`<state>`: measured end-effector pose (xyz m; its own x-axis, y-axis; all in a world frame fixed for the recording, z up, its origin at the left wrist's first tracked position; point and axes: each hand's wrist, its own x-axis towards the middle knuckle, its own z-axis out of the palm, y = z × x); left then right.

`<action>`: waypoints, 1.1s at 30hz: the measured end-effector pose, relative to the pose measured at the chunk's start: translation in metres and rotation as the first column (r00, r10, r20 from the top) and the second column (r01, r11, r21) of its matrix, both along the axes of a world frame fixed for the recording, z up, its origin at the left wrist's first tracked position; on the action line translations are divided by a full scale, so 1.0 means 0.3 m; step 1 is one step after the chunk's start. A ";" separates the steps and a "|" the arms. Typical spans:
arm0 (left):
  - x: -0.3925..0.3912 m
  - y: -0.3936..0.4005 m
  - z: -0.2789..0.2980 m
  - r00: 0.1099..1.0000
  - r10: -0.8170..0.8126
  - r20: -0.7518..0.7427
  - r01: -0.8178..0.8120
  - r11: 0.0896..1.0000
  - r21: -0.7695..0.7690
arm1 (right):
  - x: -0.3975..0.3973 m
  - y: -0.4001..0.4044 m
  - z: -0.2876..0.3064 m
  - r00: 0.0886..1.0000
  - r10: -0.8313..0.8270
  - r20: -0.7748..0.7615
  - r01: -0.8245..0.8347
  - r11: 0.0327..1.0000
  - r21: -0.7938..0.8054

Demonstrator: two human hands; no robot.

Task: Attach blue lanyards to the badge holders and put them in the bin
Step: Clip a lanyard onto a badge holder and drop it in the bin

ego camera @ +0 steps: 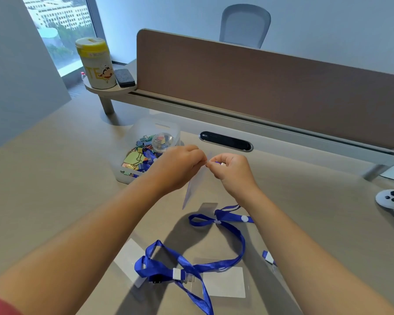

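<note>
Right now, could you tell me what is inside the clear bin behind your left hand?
The bin holds colourful binder clips and a small round clear container. The left hand covers its near right corner, so anything there is hidden.

Both hands are up over the worktop [55, 178]. The left hand [178, 167] pinches the top of a clear badge holder [192, 189], which hangs down tilted. The right hand [232, 170] pinches a blue lanyard [225, 215] end right beside it. At 10 o'clock from the hands sits a clear bin [168, 130] of coloured clips. At 6 o'clock lie more lanyards and badge holders.
</note>
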<state>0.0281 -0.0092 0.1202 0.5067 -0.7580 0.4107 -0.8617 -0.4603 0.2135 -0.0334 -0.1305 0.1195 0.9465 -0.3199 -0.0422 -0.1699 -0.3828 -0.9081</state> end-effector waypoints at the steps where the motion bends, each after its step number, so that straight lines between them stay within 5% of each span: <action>1: 0.001 0.001 -0.001 1.000 -0.001 0.027 0.001 1.000 0.016 | 0.002 0.004 0.000 1.000 -0.013 -0.003 0.013 1.000 0.016; 5: 0.000 -0.001 -0.017 0.999 0.044 0.032 -0.042 0.998 -0.055 | 0.014 0.025 -0.002 0.997 -0.073 0.010 0.072 0.993 0.093; 9: -0.012 -0.021 -0.024 0.950 0.160 -0.270 -0.231 0.938 -0.259 | 0.025 0.044 -0.015 0.991 -0.126 0.047 0.119 0.984 0.133; 16: -0.004 -0.032 -0.028 0.716 0.085 -0.693 -0.453 0.812 -0.369 | 0.038 0.060 -0.027 0.986 -0.108 0.125 0.103 0.994 0.041; 24: -0.002 -0.007 -0.006 0.356 -0.237 -0.904 -0.484 0.781 -0.395 | 0.050 0.025 0.027 0.999 -0.006 0.041 -0.002 0.982 0.189; 29: -0.013 -0.013 0.016 0.549 -0.115 -0.828 -0.452 0.793 -0.410 | 0.076 0.003 0.078 1.000 0.019 -0.019 -0.013 0.968 0.252; 33: 0.017 -0.023 0.059 0.743 0.120 -0.659 -0.512 0.735 -0.444 | 0.125 0.002 0.144 0.998 0.055 0.029 -0.057 0.996 0.069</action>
<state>0.0332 -0.0161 0.1378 0.9418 -0.2225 0.2520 -0.3120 -0.2991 0.9018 0.0040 -0.1300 0.1627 0.9641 -0.2631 -0.0370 -0.1251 -0.3267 -0.9368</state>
